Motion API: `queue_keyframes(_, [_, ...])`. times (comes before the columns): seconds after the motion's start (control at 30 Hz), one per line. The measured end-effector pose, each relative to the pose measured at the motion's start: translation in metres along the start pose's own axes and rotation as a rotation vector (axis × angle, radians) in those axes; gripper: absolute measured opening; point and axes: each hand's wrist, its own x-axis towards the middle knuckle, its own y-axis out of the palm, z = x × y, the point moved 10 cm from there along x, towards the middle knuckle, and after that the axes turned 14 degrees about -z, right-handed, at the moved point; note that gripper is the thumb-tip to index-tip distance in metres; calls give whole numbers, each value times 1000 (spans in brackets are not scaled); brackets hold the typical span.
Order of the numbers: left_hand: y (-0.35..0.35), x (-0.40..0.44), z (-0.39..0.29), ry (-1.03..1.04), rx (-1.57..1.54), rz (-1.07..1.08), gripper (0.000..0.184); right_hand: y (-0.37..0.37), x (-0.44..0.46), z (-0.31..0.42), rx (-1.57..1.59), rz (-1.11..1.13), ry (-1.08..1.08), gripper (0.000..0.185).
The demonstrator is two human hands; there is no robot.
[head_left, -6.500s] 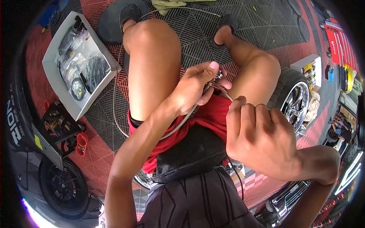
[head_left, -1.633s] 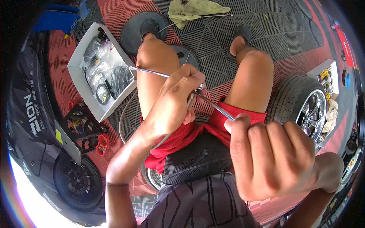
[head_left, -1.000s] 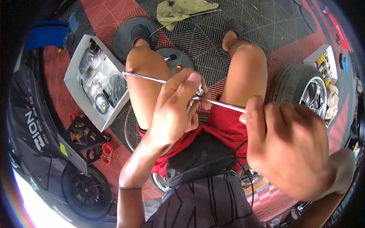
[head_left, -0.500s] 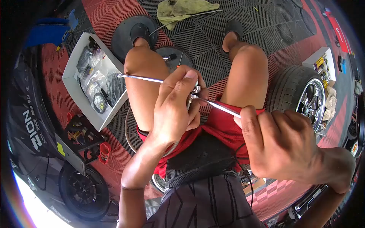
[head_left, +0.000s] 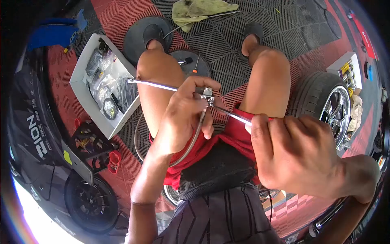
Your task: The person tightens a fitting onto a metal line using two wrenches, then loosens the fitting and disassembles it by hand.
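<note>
Sits with knees bent over slotted red and black flooring (head_left: 227, 59), near a dark car (head_left: 30, 110) on the left, a tyred wheel (head_left: 310, 95) beside the right thigh and an open white box (head_left: 83, 93) of bagged parts beside the left leg. Wraps the right hand (head_left: 294, 156) around a slim wrench (head_left: 231, 114), knuckles uppermost. Closes the left hand (head_left: 174, 122) around a second wrench (head_left: 152, 84), jutting out toward the box, and steadies a thin hose (head_left: 198, 132) running down from a small metal fitting (head_left: 208, 94). Has the fitting at the left fingertips, above the lap, between both wrenches; cannot tell exactly how either bites.

Risks, probably, rounding the fitting's edges with either wrench tilted or only part seated. Could skid off suddenly through too hard a pull, knocking knuckles. Might also kink or twist the hose through a loose left hold.
</note>
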Motion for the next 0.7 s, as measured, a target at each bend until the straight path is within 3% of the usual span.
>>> queue_keyframes(0.2, [-13,-12,-9,118,173,45,56,-1,4,-1,7,-65,-3,29])
queue_keyframes(0.27, [-13,-14,-20,338,509,44,54,1,4,0,13,-51,-17,29])
queue_keyframes(0.3, [-14,-15,-25,339,509,45,54,3,3,1,17,-35,-28,28])
queue_keyframes(0.37, [-18,-21,-43,490,1089,-73,44,3,4,0,29,-25,-22,28])
queue_keyframes(0.4, [-22,-22,-53,491,1089,-74,44,3,4,0,40,-16,-17,28])
queue_keyframes(0.47, [-9,-37,-90,947,1509,-93,40,2,3,-1,34,-5,-24,29])
queue_keyframes(0.53, [13,-44,-109,1271,1704,25,40,3,1,0,31,13,-31,30])
queue_keyframes(0.7, [-19,-17,-97,1450,1643,173,28,1,6,-8,-12,-64,-29,34])
